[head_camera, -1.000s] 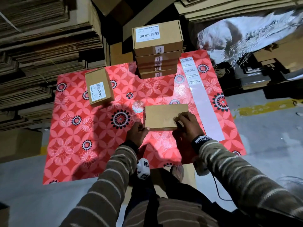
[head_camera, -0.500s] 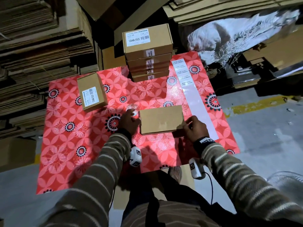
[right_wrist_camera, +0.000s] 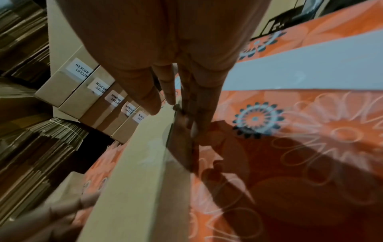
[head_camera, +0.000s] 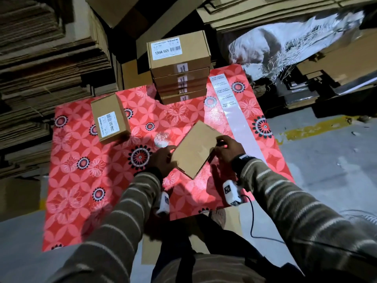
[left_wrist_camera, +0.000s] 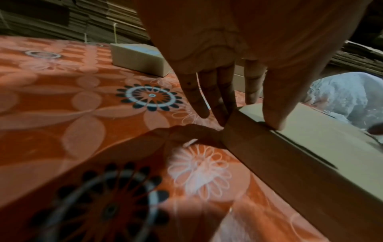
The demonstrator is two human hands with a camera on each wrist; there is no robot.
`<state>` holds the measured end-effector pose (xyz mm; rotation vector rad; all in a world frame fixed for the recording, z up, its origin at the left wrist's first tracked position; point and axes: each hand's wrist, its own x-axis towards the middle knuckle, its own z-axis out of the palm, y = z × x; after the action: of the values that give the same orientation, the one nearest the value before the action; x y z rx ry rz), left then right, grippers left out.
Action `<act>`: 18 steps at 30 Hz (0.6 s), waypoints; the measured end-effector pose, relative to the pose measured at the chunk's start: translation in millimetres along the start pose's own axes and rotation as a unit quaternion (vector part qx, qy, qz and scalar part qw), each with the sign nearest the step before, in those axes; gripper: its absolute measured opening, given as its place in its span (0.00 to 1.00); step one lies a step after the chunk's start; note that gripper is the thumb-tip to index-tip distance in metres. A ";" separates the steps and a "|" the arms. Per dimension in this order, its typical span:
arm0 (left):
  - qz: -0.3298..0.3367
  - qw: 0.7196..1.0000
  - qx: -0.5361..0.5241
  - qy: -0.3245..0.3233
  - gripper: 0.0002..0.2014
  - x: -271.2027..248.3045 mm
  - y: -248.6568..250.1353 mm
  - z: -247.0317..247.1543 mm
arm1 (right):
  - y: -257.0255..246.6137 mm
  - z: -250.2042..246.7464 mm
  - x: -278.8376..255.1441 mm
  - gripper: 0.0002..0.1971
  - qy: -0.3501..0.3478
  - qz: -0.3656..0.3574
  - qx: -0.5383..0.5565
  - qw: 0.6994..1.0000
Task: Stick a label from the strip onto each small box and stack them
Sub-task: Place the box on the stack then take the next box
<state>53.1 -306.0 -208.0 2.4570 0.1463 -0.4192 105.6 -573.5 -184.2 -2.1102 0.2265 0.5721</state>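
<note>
A plain brown small box lies turned cornerwise over the middle of the red flowered cloth. My left hand grips its left edge, thumb on top and fingers down the side. My right hand grips the right edge the same way. No label shows on the box's top face. A stack of several labelled boxes stands at the back. The white label strip lies to the right of it, with a few labels at its far end.
Another box with a barcode label sits alone on the cloth at the left. Piles of flattened cardboard wall in the left and back. A torn white sack lies at the back right. Grey floor runs along the right.
The plain box has been swung from lying square to the cloth's edge to lying cornerwise. Both hands have shifted with it, now further from me on the cloth.
</note>
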 end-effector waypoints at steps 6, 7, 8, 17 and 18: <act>-0.023 0.996 -0.087 0.004 0.38 -38.6 -4.2 16.8 | -26.4 33.5 15.8 0.30 -0.048 -0.001 0.155 0.987; -0.028 0.994 -0.101 0.013 0.40 -43.6 -2.9 19.3 | -29.4 37.3 15.7 0.31 -0.056 0.002 0.157 0.986; -0.030 0.993 -0.109 0.024 0.41 -46.6 -3.7 22.4 | -28.0 41.8 17.9 0.32 -0.065 0.002 0.160 0.985; -0.068 0.990 -0.119 0.028 0.41 -47.9 -0.3 25.0 | -14.8 42.2 13.2 0.27 -0.069 -0.007 0.172 0.983; -0.065 0.990 -0.118 0.033 0.40 -47.3 -0.4 24.2 | -13.3 40.6 11.2 0.27 -0.071 -0.009 0.175 0.982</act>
<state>2.0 -320.5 -210.6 2.2349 0.3652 -0.3544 107.6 -532.0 -199.3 -1.7229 0.2107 0.6202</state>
